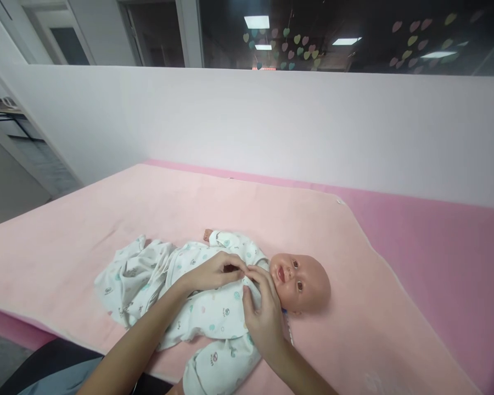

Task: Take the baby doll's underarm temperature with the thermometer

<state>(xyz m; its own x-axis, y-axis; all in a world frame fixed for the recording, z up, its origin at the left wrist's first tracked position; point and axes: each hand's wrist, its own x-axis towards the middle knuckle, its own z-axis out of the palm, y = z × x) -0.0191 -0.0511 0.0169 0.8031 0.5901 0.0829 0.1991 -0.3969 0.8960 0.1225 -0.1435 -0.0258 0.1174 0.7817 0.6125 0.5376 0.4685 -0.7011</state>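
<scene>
A baby doll (302,282) lies on its back, head to the right, dressed in a white patterned top (218,312). My left hand (218,270) reaches over the doll's chest, its thumb and fingertips pinched together at the neckline. Against it, my right hand (263,310) grips the edge of the top near the doll's chin, fingers bent and thumb on the cloth. The fingertips of both hands almost meet. Bunched white patterned cloth (135,280) covers the doll's lower end. One doll hand (207,235) shows at the far sleeve.
A light pink sheet (168,203) lies under the doll, over a darker pink surface (448,263). Behind it stands a white wall (271,126) with a dark window (354,33) above. The near sheet edge is by my body.
</scene>
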